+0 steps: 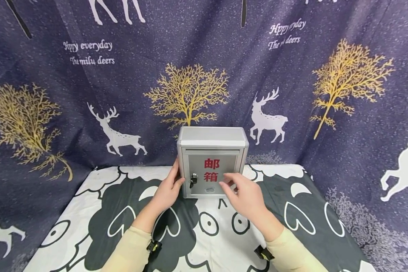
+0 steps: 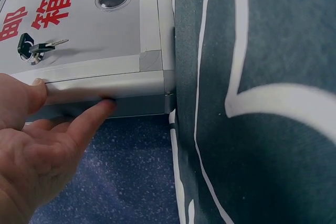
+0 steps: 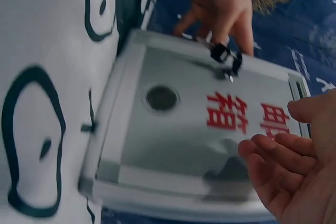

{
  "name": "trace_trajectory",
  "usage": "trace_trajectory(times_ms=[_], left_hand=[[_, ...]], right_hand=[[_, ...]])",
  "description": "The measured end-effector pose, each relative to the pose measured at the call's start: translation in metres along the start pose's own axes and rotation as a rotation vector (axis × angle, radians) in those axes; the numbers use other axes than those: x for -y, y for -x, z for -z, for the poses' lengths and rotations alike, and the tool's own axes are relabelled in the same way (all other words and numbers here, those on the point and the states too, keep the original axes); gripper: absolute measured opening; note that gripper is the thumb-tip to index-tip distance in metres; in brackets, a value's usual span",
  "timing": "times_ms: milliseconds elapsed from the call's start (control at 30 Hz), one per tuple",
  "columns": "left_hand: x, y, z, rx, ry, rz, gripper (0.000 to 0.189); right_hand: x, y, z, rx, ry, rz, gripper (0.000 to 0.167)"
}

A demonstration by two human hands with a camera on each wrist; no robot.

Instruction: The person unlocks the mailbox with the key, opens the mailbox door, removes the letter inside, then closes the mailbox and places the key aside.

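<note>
A silver-grey metal mailbox (image 1: 212, 143) stands upright, with red characters (image 2: 51, 11) on its front door. My left hand (image 1: 164, 193) holds its left side, thumb at the front edge and fingers along the side wall. Beside that thumb, keys with black heads (image 2: 37, 47) hang from the door lock. My right hand (image 1: 246, 193) hovers in front of the door's lower right, fingers loosely bent and nothing in them. Low on the door is a small round window (image 3: 161, 98). A narrow slot (image 1: 212, 151) runs across the top of the front.
The mailbox rests on a table covered by a black-and-white cartoon cloth (image 1: 221, 241). Right behind it hangs a dark blue curtain (image 1: 204, 45) printed with white deer and golden trees.
</note>
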State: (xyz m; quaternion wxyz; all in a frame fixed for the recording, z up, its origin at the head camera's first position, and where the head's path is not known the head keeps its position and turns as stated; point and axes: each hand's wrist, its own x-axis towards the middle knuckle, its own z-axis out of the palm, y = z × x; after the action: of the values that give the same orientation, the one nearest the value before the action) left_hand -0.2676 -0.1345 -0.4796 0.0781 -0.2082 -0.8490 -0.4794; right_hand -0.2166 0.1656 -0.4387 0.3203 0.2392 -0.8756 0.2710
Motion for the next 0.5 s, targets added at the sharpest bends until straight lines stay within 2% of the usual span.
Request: trace_trajectory(times_ms=[167,333,500], left_hand=[[0.001,0.0,0.0,-0.001,0.0,0.004,0.082],[0.001,-0.002,-0.001,-0.003,-0.008,0.009,0.083],[-0.001,-0.001,-0.001,-0.008,-0.015,0.013,0.083]], right_hand=[[0.015,-0.004,-0.018,0.085,-0.011,-0.033,0.033],[0.029,-0.011,-0.031,0.087,-0.035,-0.068,0.034],[0.04,-0.018,-0.043,0.082,-0.01,-0.048,0.035]])
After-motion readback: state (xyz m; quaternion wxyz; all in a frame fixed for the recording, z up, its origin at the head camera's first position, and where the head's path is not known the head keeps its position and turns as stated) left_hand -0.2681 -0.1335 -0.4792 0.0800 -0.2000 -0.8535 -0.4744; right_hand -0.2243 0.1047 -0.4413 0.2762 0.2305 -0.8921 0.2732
